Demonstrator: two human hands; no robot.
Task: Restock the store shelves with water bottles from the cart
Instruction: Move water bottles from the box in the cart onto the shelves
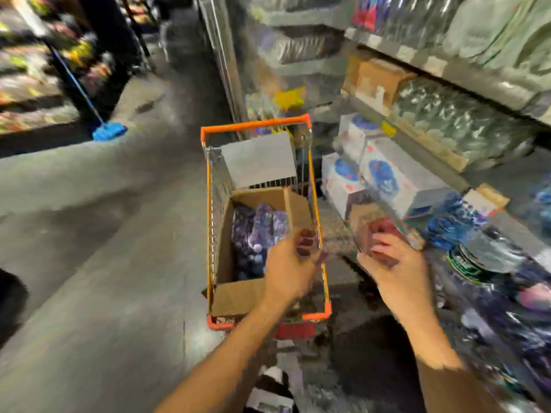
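Note:
An orange-rimmed wire cart [256,126] stands in the aisle. Inside it is an open cardboard box [293,205] holding clear water bottles [259,231]. My left hand [290,269] hovers over the cart's right rim with curled fingers. My right hand [390,263] is just right of the cart, fingers also curled. A smeared clear water bottle [340,241] stretches between the two hands, and each hand grips one end. Motion blur hides the details. Shelves on the right carry wrapped packs of bottles [453,120].
White cartons with blue prints [384,174] are stacked low on the right beside the cart. A blue mop [108,131] leans by the left shelving. The grey floor [104,234] lies left of the cart. More bottles [477,257] crowd the lower right shelf.

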